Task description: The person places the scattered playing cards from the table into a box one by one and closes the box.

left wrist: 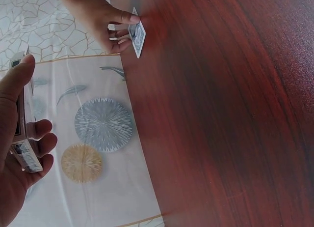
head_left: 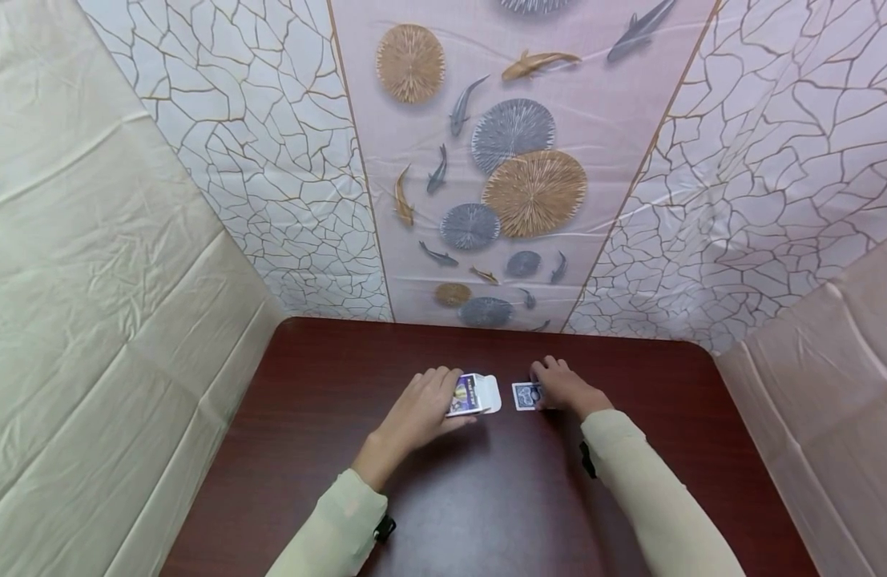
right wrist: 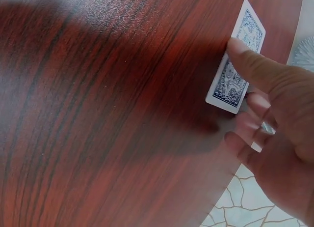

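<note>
My left hand [head_left: 426, 401] grips a playing-card box [head_left: 466, 393] with a purple and yellow printed face. Its white flap [head_left: 490, 393] stands open toward the right. In the left wrist view, the thumb lies along one side of the box [left wrist: 27, 156] and curled fingers hold the other; a barcode shows on its end. To the right, my right hand [head_left: 562, 388] holds a playing card [head_left: 526, 396], blue-patterned back up, close over the table. The right wrist view shows the thumb on one long edge of the card [right wrist: 229, 84] and fingers by the opposite edge.
The dark red wooden table [head_left: 328, 385] has rounded far corners. Behind it hangs a cloth [head_left: 472, 272] printed with fish and round leaf shapes. Pale fabric walls [head_left: 126, 344] rise along both sides. A small black device [head_left: 385, 527] sits at the left wrist.
</note>
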Tool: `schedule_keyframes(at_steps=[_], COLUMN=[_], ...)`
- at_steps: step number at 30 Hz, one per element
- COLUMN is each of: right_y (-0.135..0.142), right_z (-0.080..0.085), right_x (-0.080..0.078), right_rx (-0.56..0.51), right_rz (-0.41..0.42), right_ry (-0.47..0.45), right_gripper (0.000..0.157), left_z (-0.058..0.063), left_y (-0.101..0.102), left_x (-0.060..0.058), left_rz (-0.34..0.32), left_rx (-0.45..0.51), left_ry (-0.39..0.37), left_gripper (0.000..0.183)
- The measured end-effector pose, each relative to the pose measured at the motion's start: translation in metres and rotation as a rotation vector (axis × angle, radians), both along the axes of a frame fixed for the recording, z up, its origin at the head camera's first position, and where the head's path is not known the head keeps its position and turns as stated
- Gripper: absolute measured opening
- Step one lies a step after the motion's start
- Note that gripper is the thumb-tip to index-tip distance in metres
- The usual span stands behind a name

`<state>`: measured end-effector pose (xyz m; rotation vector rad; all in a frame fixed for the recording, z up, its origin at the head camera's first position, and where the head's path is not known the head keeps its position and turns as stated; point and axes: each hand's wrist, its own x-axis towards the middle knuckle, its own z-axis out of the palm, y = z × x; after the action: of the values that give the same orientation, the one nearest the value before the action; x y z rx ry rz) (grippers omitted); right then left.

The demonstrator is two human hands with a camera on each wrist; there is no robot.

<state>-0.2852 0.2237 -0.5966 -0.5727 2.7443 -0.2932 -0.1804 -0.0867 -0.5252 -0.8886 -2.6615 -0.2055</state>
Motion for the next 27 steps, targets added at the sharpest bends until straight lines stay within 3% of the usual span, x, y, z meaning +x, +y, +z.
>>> schedule_keyframes(at_steps=[7, 15, 19, 23, 27], right_y=[0.004, 0.022, 0.03, 0.033, 0.03], right_z=[-0.003, -0.014, -0.019, -0.023, -0.021], right_x=[0.002, 0.009, 0.015, 0.023, 0.032], right_rx=[-0.106, -0.365, -0.539, -0.705, -0.898], right_rz=[-0.076, -0.163, -0.226, -0.368, -0.579], right_ry=[-0.076, -0.132, -0.185, -0.302, -0.457], right_gripper=[0.049, 0.026, 0.024, 0.032, 0.034], left_z=[-0.002, -0.001, -0.001, -0.001, 0.0], left_y=[-0.001, -0.001, -0.001, -0.001, -0.001], left_x=[0.0, 0.0, 0.0, -0.001, -0.001], left_rz=[-0.006, -0.003, -0.002, -0.002, 0.001], left_rx=[0.013, 0.019, 0.014, 0.015, 0.004], left_ry=[0.011, -0.006, -0.009, -0.004, 0.006], left_gripper=[0.072, 0.072, 0.072, 0.071, 0.071])
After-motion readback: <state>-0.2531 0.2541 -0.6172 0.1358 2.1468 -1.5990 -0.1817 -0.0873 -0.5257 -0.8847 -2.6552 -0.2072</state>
